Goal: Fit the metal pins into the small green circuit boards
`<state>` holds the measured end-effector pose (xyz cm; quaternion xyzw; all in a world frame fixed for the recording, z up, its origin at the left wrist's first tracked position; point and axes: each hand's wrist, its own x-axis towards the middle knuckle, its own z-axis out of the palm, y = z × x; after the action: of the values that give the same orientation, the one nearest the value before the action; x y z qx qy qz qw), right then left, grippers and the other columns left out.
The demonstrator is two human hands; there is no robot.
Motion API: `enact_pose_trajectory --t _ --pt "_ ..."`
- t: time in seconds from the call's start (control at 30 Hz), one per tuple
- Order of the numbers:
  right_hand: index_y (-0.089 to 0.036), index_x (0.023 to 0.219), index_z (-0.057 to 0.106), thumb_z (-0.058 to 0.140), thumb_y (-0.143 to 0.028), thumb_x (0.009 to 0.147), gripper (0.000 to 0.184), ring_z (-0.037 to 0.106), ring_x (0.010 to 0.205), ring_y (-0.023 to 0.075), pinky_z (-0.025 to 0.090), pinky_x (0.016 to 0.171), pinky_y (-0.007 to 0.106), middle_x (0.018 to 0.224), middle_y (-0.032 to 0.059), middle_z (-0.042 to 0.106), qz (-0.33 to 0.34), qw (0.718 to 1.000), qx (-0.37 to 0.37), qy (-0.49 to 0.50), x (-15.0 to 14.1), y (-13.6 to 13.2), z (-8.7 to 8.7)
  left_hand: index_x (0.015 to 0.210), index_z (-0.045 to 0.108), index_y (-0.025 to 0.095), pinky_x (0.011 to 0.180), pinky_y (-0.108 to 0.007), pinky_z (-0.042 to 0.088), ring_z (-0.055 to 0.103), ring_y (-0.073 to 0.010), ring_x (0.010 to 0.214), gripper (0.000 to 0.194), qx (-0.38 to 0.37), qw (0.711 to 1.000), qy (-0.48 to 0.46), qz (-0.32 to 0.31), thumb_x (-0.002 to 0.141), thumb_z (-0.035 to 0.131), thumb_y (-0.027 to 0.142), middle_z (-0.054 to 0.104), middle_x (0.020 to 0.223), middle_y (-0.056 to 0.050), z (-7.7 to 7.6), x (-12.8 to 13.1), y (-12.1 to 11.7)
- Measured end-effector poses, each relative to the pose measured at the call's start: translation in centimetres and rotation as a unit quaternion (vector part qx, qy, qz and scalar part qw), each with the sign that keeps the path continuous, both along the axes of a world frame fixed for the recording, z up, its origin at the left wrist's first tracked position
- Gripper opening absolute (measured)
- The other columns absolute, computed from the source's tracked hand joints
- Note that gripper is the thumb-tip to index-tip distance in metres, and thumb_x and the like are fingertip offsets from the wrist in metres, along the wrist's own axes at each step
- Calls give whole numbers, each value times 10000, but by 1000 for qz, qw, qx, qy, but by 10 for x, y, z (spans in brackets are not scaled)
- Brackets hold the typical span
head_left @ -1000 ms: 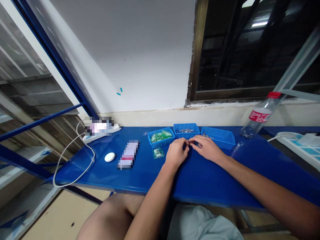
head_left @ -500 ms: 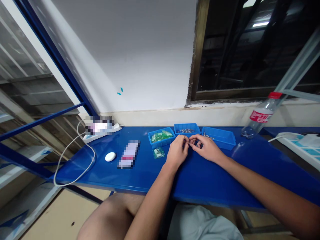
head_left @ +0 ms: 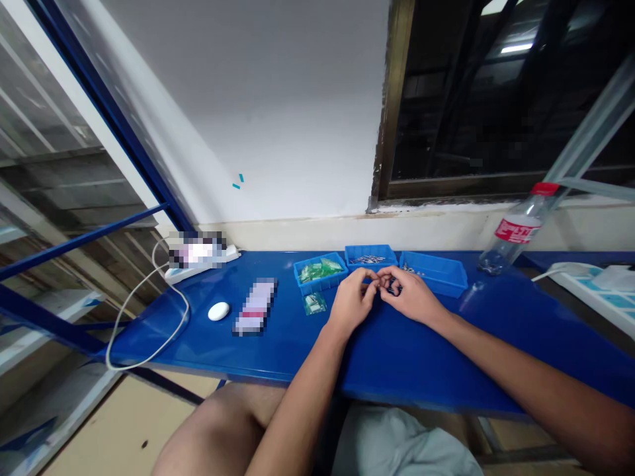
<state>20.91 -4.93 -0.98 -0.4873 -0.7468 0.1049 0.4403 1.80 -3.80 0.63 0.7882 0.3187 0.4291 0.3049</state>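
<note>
My left hand (head_left: 353, 299) and my right hand (head_left: 407, 294) meet fingertip to fingertip over the blue table, just in front of the bins. Fingers of both are curled and pinched together; whatever lies between them is too small and hidden to name. Behind the hands, a blue bin (head_left: 354, 252) holds several thin metal pieces. The bin at the left (head_left: 298, 272) contains green-and-clear plastic packets (head_left: 321, 269). Partly covered by my right hand, another blue bin (head_left: 446, 276) has small metal parts at its left end. A single small packet (head_left: 314, 303) lies left of my left hand.
On the table's left are a white oval object (head_left: 219, 311), a blurred phone-like item (head_left: 255, 307) and a power strip (head_left: 203, 264) with a looping white cable (head_left: 149, 362). A plastic bottle (head_left: 516, 231) stands back right, near another white power strip (head_left: 585, 291).
Both hands stay in place by the bins while their fingers shift slightly; the left thumb and fingertips have moved a little to the right. Nothing else has visibly moved.
</note>
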Motion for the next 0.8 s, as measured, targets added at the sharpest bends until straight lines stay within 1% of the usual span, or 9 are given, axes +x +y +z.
enact_pose_trajectory --t 0.13,0.2,0.27,0.3,0.37,0.47,0.6,0.7,0.8 --pt "-213 1056 693 626 -243 856 213 617 652 167 517 625 289 825 27 701 -23 1000 3 16 2 2 0 1145 625 203 852 -290 592 742 -192 960 182 15 1000 -1 19 1027 561 326 727 1177 -86 1 2 0" --pt "-217 1019 705 634 -256 868 171 639 669 175 521 620 292 824 31 705 -31 999 -10 37 4 4 -1 1148 648 197 852 -298 590 738 -203 965 225 23 999 18 46 1029 566 370 749 1124 -86 1 2 -1" --pt "-224 1011 714 650 -267 874 157 661 686 181 535 632 301 842 33 719 -33 997 -24 58 7 5 -3 1134 681 194 828 -302 589 741 -209 909 280 16 997 46 66 1030 565 427 776 1025 -73 1 1 -1" --pt "-228 1017 719 657 -265 874 160 672 702 185 545 645 307 867 36 729 -29 997 -28 65 8 5 -3 1128 699 195 819 -300 590 745 -210 885 306 8 996 56 66 1032 561 451 787 996 -66 2 1 -1" --pt "-233 1015 728 666 -251 869 159 691 756 195 562 681 321 933 46 745 -13 997 -26 72 8 6 -4 1122 733 201 827 -292 592 761 -212 895 338 -6 997 61 49 1037 549 471 804 1018 -61 3 0 -2" --pt "-234 1005 737 662 -228 870 154 705 834 206 577 717 329 1005 56 748 14 997 -17 79 7 6 -5 1128 767 214 880 -281 594 776 -214 974 320 -14 999 45 22 1045 544 427 810 1104 -52 3 -1 -2" --pt "-235 1045 751 654 -234 889 183 706 791 194 599 718 337 1036 59 756 33 997 -10 67 5 5 -3 1164 775 215 907 -303 609 784 -225 989 277 -25 999 23 26 1028 576 354 813 1119 -52 0 -1 1" --pt "-244 1042 762 658 -277 919 164 720 788 199 615 735 354 1072 62 770 40 998 -4 48 3 3 0 1147 774 194 916 -323 624 791 -229 980 236 -38 998 1 48 998 609 275 814 1108 -70 -5 -1 4" --pt "-253 1015 772 642 -311 952 156 745 873 229 630 784 378 1082 62 786 44 998 -1 37 1 0 4 1128 767 166 909 -331 636 797 -219 946 216 -47 996 -13 77 963 632 202 818 1075 -86 -8 1 6"
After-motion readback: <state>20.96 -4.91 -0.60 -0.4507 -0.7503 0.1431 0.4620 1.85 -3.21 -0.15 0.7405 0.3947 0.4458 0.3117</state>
